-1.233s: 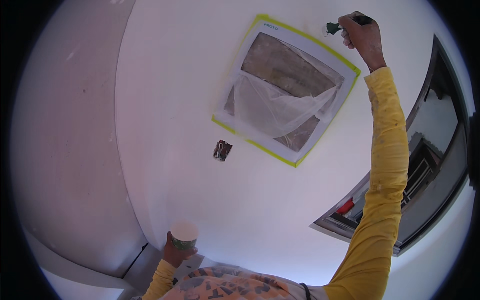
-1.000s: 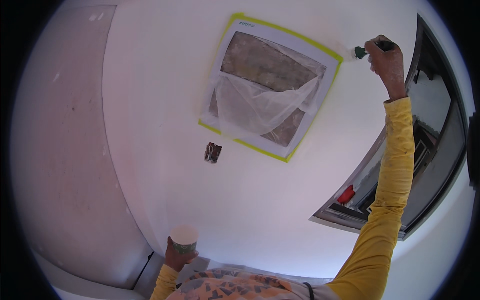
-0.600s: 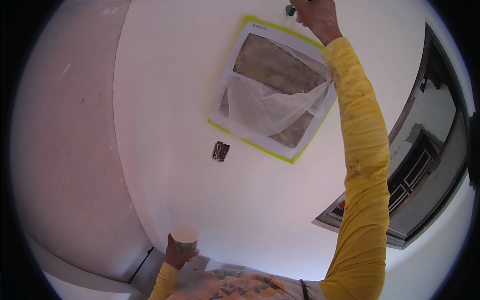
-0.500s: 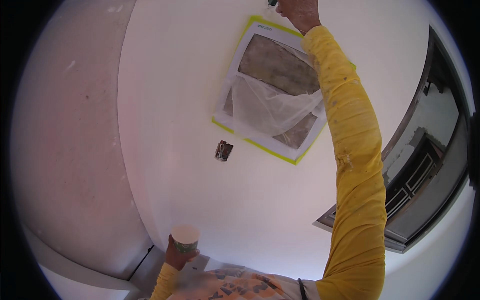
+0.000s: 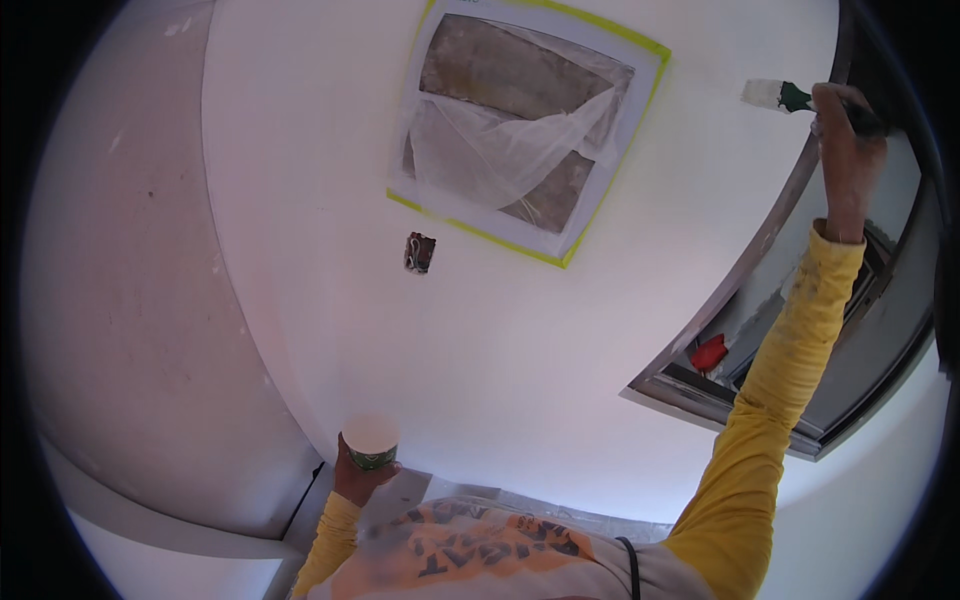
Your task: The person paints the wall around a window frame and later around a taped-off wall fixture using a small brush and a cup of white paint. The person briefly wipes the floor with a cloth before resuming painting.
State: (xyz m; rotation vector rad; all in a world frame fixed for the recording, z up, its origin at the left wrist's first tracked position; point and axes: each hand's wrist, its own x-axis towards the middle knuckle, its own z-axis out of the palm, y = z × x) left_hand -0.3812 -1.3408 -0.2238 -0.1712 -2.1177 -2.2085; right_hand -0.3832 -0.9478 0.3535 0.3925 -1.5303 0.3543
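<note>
Paintbrush (image 5: pixel 796 97): right hand (image 5: pixel 848 150) closed round handle; left hand (image 5: pixel 357 472) wrapped round cup (image 5: pixel 371 440). I'd judge light strokes best, bristles (image 5: pixel 762 93) clear of window frame (image 5: pixel 764 238).

Right grip (image 5: pixel 848 135): holds green, pale-bristled paintbrush (image 5: pixel 790 97)
Left grip (image 5: pixel 359 479): holds round white-and-green cup (image 5: pixel 371 446)
White wall (image 5: pixel 500 330): bears yellow-edged rectangular panel (image 5: pixel 510 65)

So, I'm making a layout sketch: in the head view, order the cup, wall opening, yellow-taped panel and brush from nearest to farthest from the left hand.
From the left hand:
1. Cup: in its grip.
2. Wall opening: above it, slightly right.
3. Yellow-taped panel: higher, further right.
4. Brush: far upper right, in the right hand.
</note>
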